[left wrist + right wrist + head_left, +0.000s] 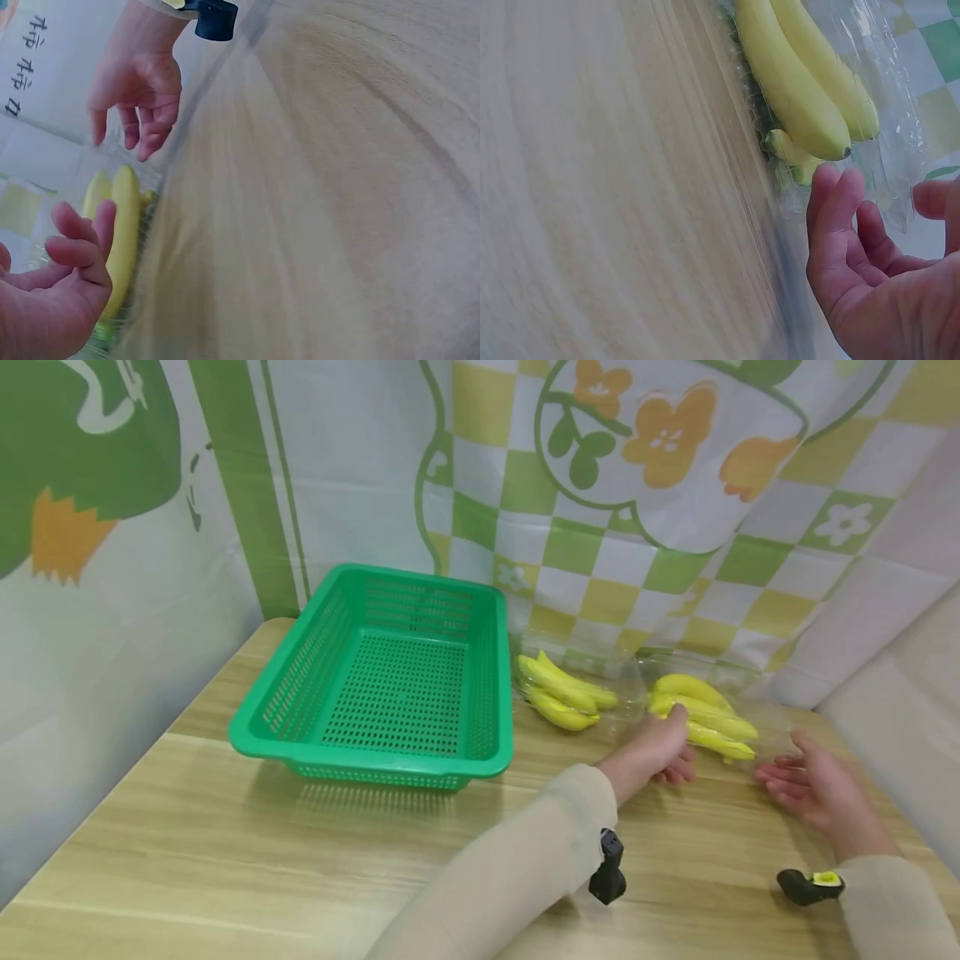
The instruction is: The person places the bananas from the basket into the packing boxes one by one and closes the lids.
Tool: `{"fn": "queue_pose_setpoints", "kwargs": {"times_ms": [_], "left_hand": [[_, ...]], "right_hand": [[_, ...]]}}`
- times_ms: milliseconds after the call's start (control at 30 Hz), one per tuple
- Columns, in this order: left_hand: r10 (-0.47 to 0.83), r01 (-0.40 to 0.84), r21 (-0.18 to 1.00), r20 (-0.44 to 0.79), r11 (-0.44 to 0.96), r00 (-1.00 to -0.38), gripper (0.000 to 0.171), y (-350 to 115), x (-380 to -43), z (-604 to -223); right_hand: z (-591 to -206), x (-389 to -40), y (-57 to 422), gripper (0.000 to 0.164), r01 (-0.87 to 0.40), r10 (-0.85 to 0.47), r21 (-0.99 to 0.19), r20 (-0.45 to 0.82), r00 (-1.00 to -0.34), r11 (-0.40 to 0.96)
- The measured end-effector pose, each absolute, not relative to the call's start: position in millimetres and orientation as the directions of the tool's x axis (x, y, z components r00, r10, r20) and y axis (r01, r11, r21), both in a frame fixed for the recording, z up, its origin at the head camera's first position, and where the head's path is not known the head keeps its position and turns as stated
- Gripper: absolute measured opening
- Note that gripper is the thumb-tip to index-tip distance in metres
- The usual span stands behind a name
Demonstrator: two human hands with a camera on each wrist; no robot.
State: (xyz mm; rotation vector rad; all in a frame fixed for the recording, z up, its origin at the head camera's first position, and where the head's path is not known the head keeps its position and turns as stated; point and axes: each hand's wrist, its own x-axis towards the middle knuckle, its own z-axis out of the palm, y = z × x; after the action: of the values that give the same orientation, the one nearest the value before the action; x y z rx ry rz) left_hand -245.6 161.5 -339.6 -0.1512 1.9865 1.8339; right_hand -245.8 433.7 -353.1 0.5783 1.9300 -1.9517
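Note:
Yellow bananas (705, 714) lie in a clear plastic pack (768, 714) at the right of the table, against the backdrop. At the pack's left end is my left hand (660, 747), thumb beside the bananas and fingers loosely bent; whether it touches the plastic I cannot tell. My right hand (813, 785) is at the opposite end, fingers loosely bent toward the pack. In the right wrist view its fingertips (847, 184) come close to the clear wrap (889, 161); contact is unclear. Neither hand visibly grips anything.
A green plastic basket (371, 768) with slotted walls stands on the left half of the wooden table (262, 877); nothing shows inside it. Between basket and hands lies a second clear pack of bananas (562, 689). A patterned cloth (585, 552) hangs behind.

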Motion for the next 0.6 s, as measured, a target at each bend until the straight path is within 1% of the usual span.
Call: {"fn": "queue_pose_setpoints", "kwargs": {"times_ms": [67, 133, 267, 400, 500, 600], "left_hand": [[0.228, -0.417, 0.908, -0.412, 0.028, -0.882, 0.075, 159, -243, -342], [0.241, -0.441, 0.897, -0.422, -0.030, -0.874, 0.078, 159, -242, -346], [0.266, -0.474, 0.877, -0.439, -0.080, -0.858, 0.080, 158, -241, -354], [0.296, -0.500, 0.861, -0.454, -0.097, -0.840, 0.079, 158, -243, -361], [0.306, -0.494, 0.861, -0.442, -0.120, -0.843, 0.073, 156, -244, -363], [0.302, -0.486, 0.862, -0.429, -0.145, -0.851, 0.062, 156, -244, -364]], "right_hand": [[-356, -246, 434, 0.056, 0.500, 0.016, -0.865, -0.501, -0.865, -0.045], [-358, -246, 435, 0.052, 0.490, -0.004, -0.869, -0.491, -0.871, -0.062], [-360, -245, 437, 0.049, 0.470, -0.020, -0.879, -0.470, -0.883, -0.081], [-361, -245, 436, 0.046, 0.437, -0.037, -0.896, -0.436, -0.899, -0.076], [-362, -245, 433, 0.044, 0.401, -0.034, -0.914, -0.400, -0.916, -0.055], [-362, -244, 430, 0.045, 0.377, -0.013, -0.926, -0.377, -0.926, -0.023]]}}
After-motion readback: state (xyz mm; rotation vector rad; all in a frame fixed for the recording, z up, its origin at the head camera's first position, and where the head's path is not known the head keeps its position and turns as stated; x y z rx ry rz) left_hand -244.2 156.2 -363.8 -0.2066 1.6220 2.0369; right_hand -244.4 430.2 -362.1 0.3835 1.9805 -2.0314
